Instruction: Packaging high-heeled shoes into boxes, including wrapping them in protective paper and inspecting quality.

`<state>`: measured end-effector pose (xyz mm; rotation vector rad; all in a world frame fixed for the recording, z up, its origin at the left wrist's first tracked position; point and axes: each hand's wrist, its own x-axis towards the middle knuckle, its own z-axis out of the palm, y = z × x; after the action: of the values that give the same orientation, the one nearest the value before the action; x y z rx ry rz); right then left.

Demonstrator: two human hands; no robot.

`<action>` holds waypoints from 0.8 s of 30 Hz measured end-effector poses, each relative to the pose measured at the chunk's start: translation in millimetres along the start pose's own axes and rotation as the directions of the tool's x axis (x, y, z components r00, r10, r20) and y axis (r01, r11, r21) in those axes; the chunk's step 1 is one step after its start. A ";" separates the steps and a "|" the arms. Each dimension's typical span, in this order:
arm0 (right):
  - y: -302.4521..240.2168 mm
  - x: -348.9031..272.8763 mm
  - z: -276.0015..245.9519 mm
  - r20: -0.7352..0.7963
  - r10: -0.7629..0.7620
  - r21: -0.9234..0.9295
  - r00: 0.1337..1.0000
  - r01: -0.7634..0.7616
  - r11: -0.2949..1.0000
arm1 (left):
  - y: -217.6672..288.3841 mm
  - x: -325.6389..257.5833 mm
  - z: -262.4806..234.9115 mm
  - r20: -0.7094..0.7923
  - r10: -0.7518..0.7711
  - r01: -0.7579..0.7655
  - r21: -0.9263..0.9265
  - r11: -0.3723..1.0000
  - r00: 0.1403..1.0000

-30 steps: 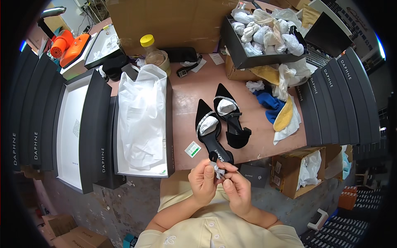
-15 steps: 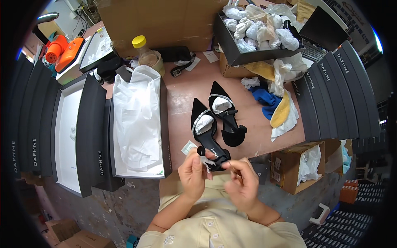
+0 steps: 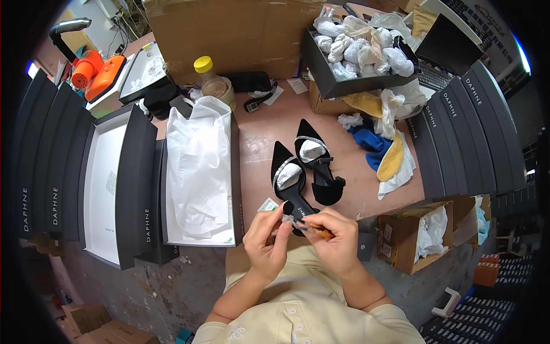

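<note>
A pair of black pointed shoes lies on the pinkish table, each with a sparkling strap and white paper stuffed in the toe. Closer to me is the left shoe (image 3: 282, 155); beyond it to the right rests the other shoe (image 3: 327, 186). My left hand (image 3: 266, 243) pinches a black strap end (image 3: 288, 207) with a bit of white wrapping (image 3: 287, 219) on it, above the left shoe's heel. Closed round a small tool with an orange part (image 3: 322, 233), my right hand (image 3: 338, 241) brings its blurred tip against the wrapping. The tool's exact kind is unclear.
Left of the shoes stands an open shoe box (image 3: 235, 183) with white tissue paper (image 3: 197, 166). Dark boxes (image 3: 458, 132) are stacked at the right, near a blue cloth (image 3: 371, 142). A black tray (image 3: 344, 89) of wrapped bundles and a yellow-capped bottle (image 3: 213, 83) stand at the back.
My right hand has moved in toward my left, and the orange-marked tool now shows at the white wrapping. The whole view has shifted slightly; the shoes stay on the table.
</note>
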<state>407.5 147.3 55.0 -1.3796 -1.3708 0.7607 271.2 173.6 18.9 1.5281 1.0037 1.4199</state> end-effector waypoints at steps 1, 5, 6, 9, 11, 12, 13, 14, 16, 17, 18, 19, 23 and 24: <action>-3.1 3.0 -2.0 -0.017 0.005 -0.048 1.000 -0.006 0.999 | 6.3 4.1 -0.6 -0.004 0.011 -0.011 0.042 0.999 1.000; -15.2 9.4 -1.1 0.058 -0.046 -0.068 0.997 0.050 0.996 | 7.3 1.3 -4.7 0.048 -0.012 0.011 0.017 1.000 0.999; -13.7 8.9 -2.9 0.074 -0.055 -0.099 0.996 0.062 0.993 | 3.8 0.3 -4.4 0.056 -0.052 0.052 -0.010 0.999 0.997; -6.3 8.4 -6.1 0.103 -0.093 -0.164 0.990 0.109 0.980 | 3.1 2.8 -3.1 0.082 -0.030 0.030 0.003 1.000 0.996; -5.5 7.9 -6.3 0.096 -0.122 -0.175 0.988 0.137 0.975 | 4.2 3.4 -2.4 0.106 -0.001 -0.003 0.039 0.999 0.994; -4.4 8.5 -5.7 0.083 -0.105 -0.144 0.991 0.116 0.983 | 3.8 3.2 -2.1 0.104 -0.014 0.011 0.028 1.000 0.994; -3.1 9.8 -4.6 0.069 -0.089 -0.111 0.994 0.096 0.989 | 3.1 3.2 -1.7 0.104 -0.026 0.024 0.018 1.000 0.994; -2.0 11.0 -3.4 0.056 -0.072 -0.078 0.996 0.077 0.994 | 2.5 3.2 -1.2 0.105 -0.037 0.037 0.008 0.999 0.994; 0.2 9.8 1.0 0.033 -0.011 -0.003 0.999 0.011 1.000 | 2.1 3.2 1.8 0.083 -0.090 0.099 -0.105 0.990 0.992; 1.2 8.5 3.3 0.024 0.020 0.035 1.000 -0.021 0.999 | 1.5 2.9 3.8 0.075 -0.117 0.128 -0.162 0.978 0.990; 1.7 7.6 5.0 0.030 0.049 0.078 0.998 -0.051 0.996 | -0.9 2.1 5.9 0.065 -0.132 0.143 -0.222 0.964 0.989; 2.3 6.7 6.6 0.037 0.077 0.119 0.996 -0.081 0.990 | -4.9 0.6 8.4 0.055 -0.147 0.157 -0.283 0.946 0.988; 13.3 0.3 13.3 0.081 0.179 0.354 0.980 -0.196 0.914 | -15.6 -10.3 14.0 0.083 -0.320 0.314 -0.532 0.787 0.944; 12.1 1.0 13.6 0.088 0.206 0.405 0.975 -0.224 0.886 | -17.6 -10.3 14.7 0.090 -0.338 0.330 -0.547 0.769 0.937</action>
<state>399.0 153.0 39.9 -1.1885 -1.0178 1.1620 284.8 169.9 -1.9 0.8590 0.7289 1.3084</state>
